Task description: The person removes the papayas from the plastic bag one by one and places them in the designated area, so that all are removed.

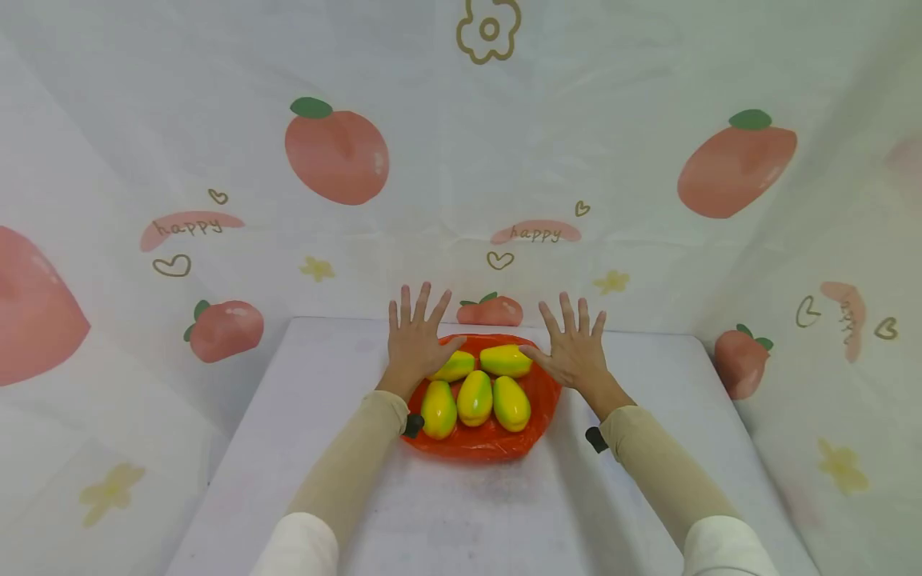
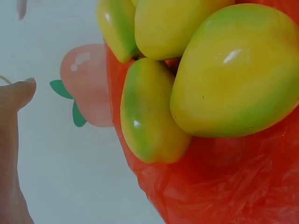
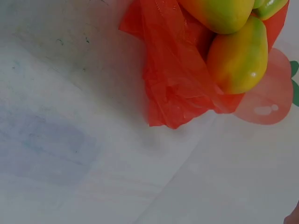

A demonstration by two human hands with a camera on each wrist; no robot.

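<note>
On the white table [image 1: 461, 520], five yellow-green fruits [image 1: 475, 398] on crinkly red plastic [image 1: 461, 448]. Close by, left hand [image 1: 414, 348] and right hand [image 1: 579, 356] with fingers stretched wide, gripping nothing, thumbs hiding bits of the two back fruits. Touching or just above: cannot tell. Red plastic's left edge partly behind the left sleeve [image 1: 356, 448]. Right wrist view: only one fingertip [image 3: 293, 217], cut off.

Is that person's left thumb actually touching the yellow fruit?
Apart. The left wrist view shows the thumb of the left hand with a plain gap, printed cloth visible, between it and the fruit.
</note>
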